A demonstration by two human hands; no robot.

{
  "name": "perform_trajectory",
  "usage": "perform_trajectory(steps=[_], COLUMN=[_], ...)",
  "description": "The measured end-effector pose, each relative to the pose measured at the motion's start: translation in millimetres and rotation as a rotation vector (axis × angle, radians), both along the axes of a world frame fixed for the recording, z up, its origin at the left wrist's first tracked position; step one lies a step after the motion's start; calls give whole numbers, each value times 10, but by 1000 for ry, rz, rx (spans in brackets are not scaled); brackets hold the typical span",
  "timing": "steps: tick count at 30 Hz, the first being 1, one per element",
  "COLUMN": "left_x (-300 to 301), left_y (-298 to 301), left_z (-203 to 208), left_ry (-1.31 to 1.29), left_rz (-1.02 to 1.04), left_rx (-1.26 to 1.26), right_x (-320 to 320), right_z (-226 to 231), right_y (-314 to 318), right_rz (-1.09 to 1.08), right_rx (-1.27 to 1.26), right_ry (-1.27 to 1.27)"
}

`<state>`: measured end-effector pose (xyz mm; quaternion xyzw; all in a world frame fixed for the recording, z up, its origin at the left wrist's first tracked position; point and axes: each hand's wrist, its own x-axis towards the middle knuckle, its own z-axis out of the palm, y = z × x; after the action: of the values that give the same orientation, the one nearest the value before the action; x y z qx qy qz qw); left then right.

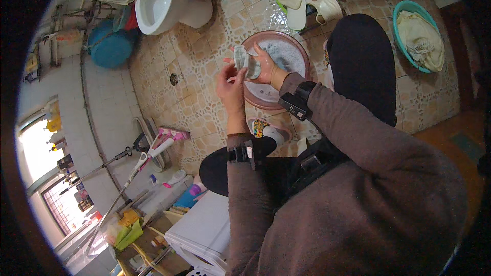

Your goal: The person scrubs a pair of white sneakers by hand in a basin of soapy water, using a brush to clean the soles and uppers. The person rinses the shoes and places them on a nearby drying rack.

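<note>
Above the left side of a reddish-brown basin [305,74], both my hands hold a small, wet-looking pale green cloth [239,57]; its exact kind cannot be made out. My left hand [230,86] pinches its lower part between thumb and fingers. Palm up, my right hand [267,66] supports the cloth, thumb raised and fingers partly hidden behind it. White suds fill much of the basin, and pale bluish fabric [284,55] shows among them. Dark bands with small devices circle both my wrists.
The basin stands on a patterned tile floor between my feet. A turquoise tub [398,23] with cream cloth is at right. White slippers [323,1] lie beyond the basin. A toilet [179,5], blue bucket [110,46], pink-white mop [166,140] and white box [204,225] stand leftward.
</note>
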<state>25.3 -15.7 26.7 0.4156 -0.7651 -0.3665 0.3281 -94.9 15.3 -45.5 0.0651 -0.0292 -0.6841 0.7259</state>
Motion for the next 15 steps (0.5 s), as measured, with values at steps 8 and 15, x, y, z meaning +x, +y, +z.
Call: perform_trajectory(steps=[8, 15], left_x=[331, 1311], left_y=[-454, -955], left_z=[38, 841], left_ry=[317, 358], left_rz=[264, 234], left_rx=[479, 569], right_x=[89, -363], right_z=[-112, -903], right_y=[-67, -143], right_rz=[13, -382], right_rx=[0, 663], right_ry=[-295, 4])
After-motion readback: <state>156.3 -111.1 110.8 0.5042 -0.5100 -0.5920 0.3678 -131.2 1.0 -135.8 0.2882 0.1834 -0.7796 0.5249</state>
